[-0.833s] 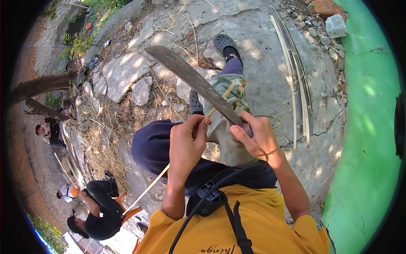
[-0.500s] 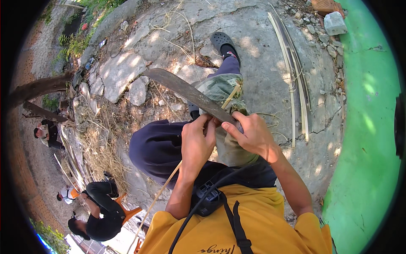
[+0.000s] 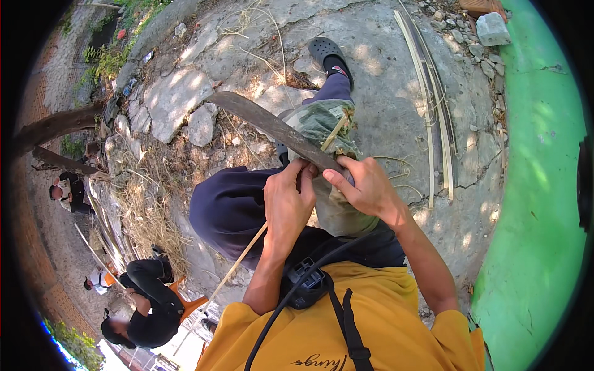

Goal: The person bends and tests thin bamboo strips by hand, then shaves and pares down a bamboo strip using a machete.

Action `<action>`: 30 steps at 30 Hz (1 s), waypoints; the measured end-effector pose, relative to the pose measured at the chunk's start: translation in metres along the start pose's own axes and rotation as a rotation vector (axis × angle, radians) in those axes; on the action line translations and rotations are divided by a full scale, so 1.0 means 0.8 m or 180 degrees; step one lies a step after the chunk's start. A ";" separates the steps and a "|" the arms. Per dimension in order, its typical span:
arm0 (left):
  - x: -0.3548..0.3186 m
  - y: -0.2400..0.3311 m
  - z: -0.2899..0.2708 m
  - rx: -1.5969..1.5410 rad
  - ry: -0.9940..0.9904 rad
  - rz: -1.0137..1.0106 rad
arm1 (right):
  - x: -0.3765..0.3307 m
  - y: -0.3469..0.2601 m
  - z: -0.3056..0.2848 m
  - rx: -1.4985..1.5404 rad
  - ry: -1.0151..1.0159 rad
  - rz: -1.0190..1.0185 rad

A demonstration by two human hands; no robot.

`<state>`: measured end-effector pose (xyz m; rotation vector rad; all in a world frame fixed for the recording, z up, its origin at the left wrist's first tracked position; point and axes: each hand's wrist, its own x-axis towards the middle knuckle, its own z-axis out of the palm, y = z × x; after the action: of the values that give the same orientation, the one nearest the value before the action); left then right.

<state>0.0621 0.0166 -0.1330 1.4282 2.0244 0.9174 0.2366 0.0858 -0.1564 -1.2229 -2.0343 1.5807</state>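
A long, dark machete [image 3: 266,123] with a curved blade lies slantwise above my lap, its tip toward the far left. My right hand [image 3: 368,190] is closed round its handle end, thumb on top. Beside it my left hand [image 3: 289,196] is closed on a thin pale bamboo strip [image 3: 241,256], pinched close to the blade. The strip trails from that hand to the lower left. Its other part [image 3: 335,133] shows beyond the blade, over a greenish cloth [image 3: 322,119] on my leg. Where strip and blade meet is hidden by fingers and blade.
Several long strips [image 3: 438,123] lie on the cracked concrete at right, near a green wall [image 3: 532,185]. Shavings [image 3: 145,210] and broken slabs [image 3: 176,111] cover the left ground. A person in black [image 3: 151,309] sits at lower left, with other people farther off.
The machete's tip has shifted slightly up and left. The trailing part of the strip has swung a little toward the left. Both hands keep their holds.
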 end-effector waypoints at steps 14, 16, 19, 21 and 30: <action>-0.024 0.008 -0.009 0.0521 -0.0122 -0.0310 | 0.001 0.003 0.009 -0.0099 0.0148 0.0070; -0.022 0.000 -0.006 0.0471 -0.0070 -0.0241 | -0.001 0.000 0.012 -0.0087 0.0173 0.0078; -0.024 -0.001 -0.008 0.0437 -0.0068 -0.0219 | -0.003 -0.002 0.016 -0.0150 0.0209 0.0039; -0.028 0.002 -0.010 0.0448 -0.0110 -0.0265 | -0.005 -0.006 0.010 -0.0277 0.0124 0.0138; -0.036 0.008 -0.015 0.0783 0.0083 -0.0005 | -0.009 -0.005 0.016 -0.0518 0.0315 -0.0016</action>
<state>0.0670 -0.0121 -0.1198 1.5477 2.2189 0.7083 0.2306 0.0719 -0.1552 -1.3231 -2.1347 1.3461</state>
